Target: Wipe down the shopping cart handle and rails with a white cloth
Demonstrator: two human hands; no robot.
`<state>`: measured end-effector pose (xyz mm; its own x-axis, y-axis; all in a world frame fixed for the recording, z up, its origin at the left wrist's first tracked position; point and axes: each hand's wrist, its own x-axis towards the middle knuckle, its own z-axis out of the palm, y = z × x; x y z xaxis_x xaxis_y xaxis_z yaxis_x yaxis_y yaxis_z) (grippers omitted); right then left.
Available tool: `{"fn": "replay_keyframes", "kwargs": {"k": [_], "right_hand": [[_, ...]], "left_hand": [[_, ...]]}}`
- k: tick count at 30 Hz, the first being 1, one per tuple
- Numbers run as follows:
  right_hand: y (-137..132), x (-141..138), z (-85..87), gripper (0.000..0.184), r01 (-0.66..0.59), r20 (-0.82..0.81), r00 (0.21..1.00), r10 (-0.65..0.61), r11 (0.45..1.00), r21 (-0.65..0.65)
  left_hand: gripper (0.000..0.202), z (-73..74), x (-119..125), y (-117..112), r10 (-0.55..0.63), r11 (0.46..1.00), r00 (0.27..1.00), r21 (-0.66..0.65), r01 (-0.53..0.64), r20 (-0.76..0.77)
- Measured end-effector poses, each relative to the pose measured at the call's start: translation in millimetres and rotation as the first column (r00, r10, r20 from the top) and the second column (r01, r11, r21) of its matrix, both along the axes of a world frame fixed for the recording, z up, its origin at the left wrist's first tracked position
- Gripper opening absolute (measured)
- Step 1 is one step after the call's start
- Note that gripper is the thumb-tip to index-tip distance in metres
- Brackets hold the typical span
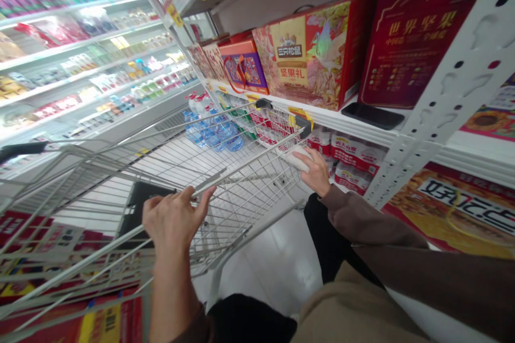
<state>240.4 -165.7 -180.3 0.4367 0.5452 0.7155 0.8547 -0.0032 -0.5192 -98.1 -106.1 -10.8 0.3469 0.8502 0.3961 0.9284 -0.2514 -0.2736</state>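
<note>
A wire shopping cart (213, 178) stretches across the left and middle of the view. My left hand (177, 217) is closed around its near top rail. Toward the cart's right end, my right hand (316, 170) presses a folded white cloth (296, 157) against the wire side; some of its fingers are hidden behind the cloth. A black plastic corner piece (304, 125) sits on the cart just above that hand. Inside the basket, near my left hand, is a flat dark panel (142, 206).
Red nut gift boxes (303, 59) line the shelf at right, with a black phone (373, 116) on its edge. Bottled water packs (215, 129) stand on the floor beyond the cart. A white perforated post (436, 99) rises at right; stocked refrigerated shelves (80, 72) are at left.
</note>
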Motion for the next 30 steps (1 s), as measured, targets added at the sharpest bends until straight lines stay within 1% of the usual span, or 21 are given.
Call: {"fn": "replay_keyframes", "kwargs": {"k": [1, 3, 5, 6, 7, 8, 10, 11, 12, 13, 14, 15, 16, 17, 18, 21, 22, 23, 26, 27, 30], "right_hand": [[0, -3, 1.5, 0.060, 0.026, -0.013, 1.000, -0.026, 0.999, 0.029], [5, -7, 10.0, 0.061, 0.157, -0.092, 0.985, -0.147, 0.982, 0.108], [14, -13, 20.6, 0.065, 0.251, -0.175, 0.958, -0.226, 0.958, 0.140], [18, -17, 24.3, 0.067, 0.263, -0.200, 0.952, -0.233, 0.955, 0.139], [21, -22, 26.1, 0.068, 0.247, -0.210, 0.953, -0.217, 0.960, 0.129], [22, -27, 26.2, 0.068, 0.212, -0.202, 0.961, -0.186, 0.971, 0.114], [21, -34, 23.4, 0.065, 0.069, -0.133, 0.989, -0.056, 0.993, 0.096], [19, -35, 22.1, 0.064, 0.001, -0.093, 0.996, 0.009, 0.995, 0.103], [17, -33, 22.0, 0.063, -0.008, -0.080, 0.997, 0.018, 0.992, 0.125], [16, -30, 23.5, 0.062, 0.035, -0.092, 0.995, -0.021, 0.988, 0.153], [16, -26, 26.6, 0.061, 0.124, -0.128, 0.986, -0.102, 0.977, 0.172], [17, -23, 30.9, 0.061, 0.206, -0.162, 0.970, -0.179, 0.964, 0.169], [18, -20, 35.7, 0.061, 0.247, -0.168, 0.961, -0.221, 0.957, 0.155], [19, -18, 40.6, 0.061, 0.233, -0.138, 0.967, -0.214, 0.963, 0.137], [20, -18, 45.0, 0.062, 0.176, -0.086, 0.982, -0.167, 0.978, 0.116], [21, -17, 53.8, 0.064, -0.048, 0.088, 0.995, 0.045, 0.998, 0.029], [20, -16, 55.3, 0.064, -0.055, 0.093, 0.994, 0.053, 0.998, 0.012], [20, -15, 56.1, 0.063, -0.011, 0.061, 0.998, 0.010, 1.000, 0.011], [22, -20, 55.4, 0.060, 0.200, -0.087, 0.977, -0.196, 0.979, 0.036], [23, -24, 54.3, 0.061, 0.200, -0.069, 0.978, -0.197, 0.978, 0.050], [25, -33, 49.6, 0.066, 0.031, 0.123, 0.991, -0.041, 0.996, 0.084]], "left_hand": [[0.060, 0.4, 11, -2, -0.079, 0.997, 0.997, 0.008, 0.079, 0.007], [0.052, -2.5, 44, -7, -0.259, 0.966, 0.964, 0.031, 0.258, 0.054], [0.050, -10.8, 84, -10, -0.435, 0.900, 0.895, 0.014, 0.436, 0.102], [0.050, -16.3, 104, -11, -0.493, 0.868, 0.862, -0.004, 0.497, 0.118], [0.052, -21.8, 121, -11, -0.520, 0.849, 0.844, -0.027, 0.528, 0.132], [0.055, -26.9, 136, -10, -0.506, 0.855, 0.849, -0.036, 0.517, 0.153], [0.058, -34.0, 154, -7, -0.471, 0.871, 0.862, -0.059, 0.488, 0.188], [0.058, -35.7, 158, -6, -0.457, 0.876, 0.867, -0.064, 0.477, 0.199], [0.058, -36.2, 159, -4, -0.455, 0.877, 0.867, -0.067, 0.476, 0.203], [0.058, -35.9, 159, -2, -0.462, 0.873, 0.864, -0.068, 0.483, 0.203], [0.058, -35.0, 157, -1, -0.471, 0.868, 0.859, -0.069, 0.492, 0.198], [0.058, -34.0, 155, 0, -0.479, 0.864, 0.856, -0.068, 0.499, 0.194], [0.058, -33.1, 153, 0, -0.484, 0.861, 0.854, -0.069, 0.503, 0.191], [0.058, -32.7, 152, 1, -0.486, 0.860, 0.853, -0.069, 0.506, 0.191], [0.059, -33.0, 151, 1, -0.488, 0.859, 0.851, -0.068, 0.508, 0.194], [0.062, -37.4, 150, 3, -0.489, 0.859, 0.841, -0.042, 0.511, 0.233], [0.062, -39.4, 150, 3, -0.490, 0.857, 0.834, -0.034, 0.514, 0.252], [0.063, -41.3, 150, 4, -0.494, 0.854, 0.826, -0.025, 0.519, 0.271], [0.063, -43.8, 152, 4, -0.504, 0.844, 0.806, -0.018, 0.535, 0.311], [0.063, -43.3, 152, 3, -0.500, 0.845, 0.805, -0.022, 0.534, 0.319], [0.061, -39.2, 143, 1, -0.500, 0.839, 0.805, -0.050, 0.541, 0.320]]}}
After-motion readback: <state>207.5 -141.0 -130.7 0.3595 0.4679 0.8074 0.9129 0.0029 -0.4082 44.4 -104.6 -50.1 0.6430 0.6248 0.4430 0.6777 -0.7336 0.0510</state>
